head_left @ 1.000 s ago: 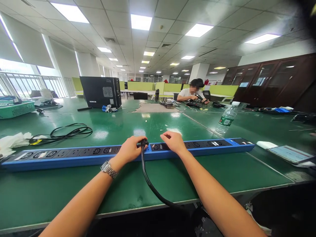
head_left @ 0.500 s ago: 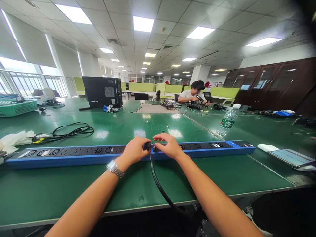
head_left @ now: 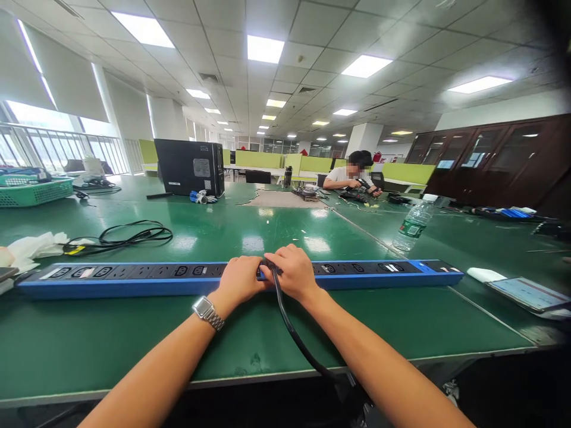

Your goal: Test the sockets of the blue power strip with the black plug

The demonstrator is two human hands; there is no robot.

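A long blue power strip (head_left: 134, 288) with black sockets lies across the green table in front of me. At its middle a black power plug (head_left: 269, 264) sits between my two hands, mostly covered by fingers. My left hand (head_left: 243, 276), with a metal watch above it, is closed on the plug's left side. My right hand (head_left: 292, 272) is closed around the plug from the right, its thumb near the cable end. The thick black cable (head_left: 292, 333) hangs from the plug over the table's front edge. Whether the plug is fully seated in a socket is hidden.
Beyond the strip stand a water bottle (head_left: 414, 224) and a black computer case (head_left: 190, 168). A coiled black cable (head_left: 134, 235) lies left, near a green basket (head_left: 38, 193). A tablet (head_left: 533, 293) lies right. Another person (head_left: 352, 172) works across the table.
My right hand has moved left and closed on the plug; its fingers were apart before. My left hand stays at the plug. The view has shifted slightly.
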